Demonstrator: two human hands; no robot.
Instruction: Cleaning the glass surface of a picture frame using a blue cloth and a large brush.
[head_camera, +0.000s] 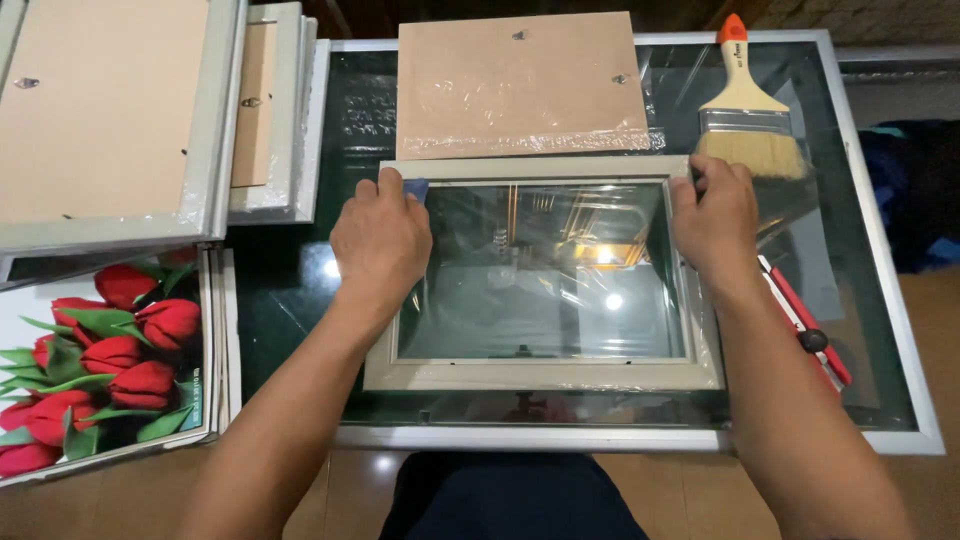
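We steady the pale picture frame (545, 375) on the glass desk (880, 300), just below the brown backing board (520, 85): left hand (380, 240) and right hand (715, 215) curl their fingers over its far corners. A blue scrap under our left fingers stays unclear.
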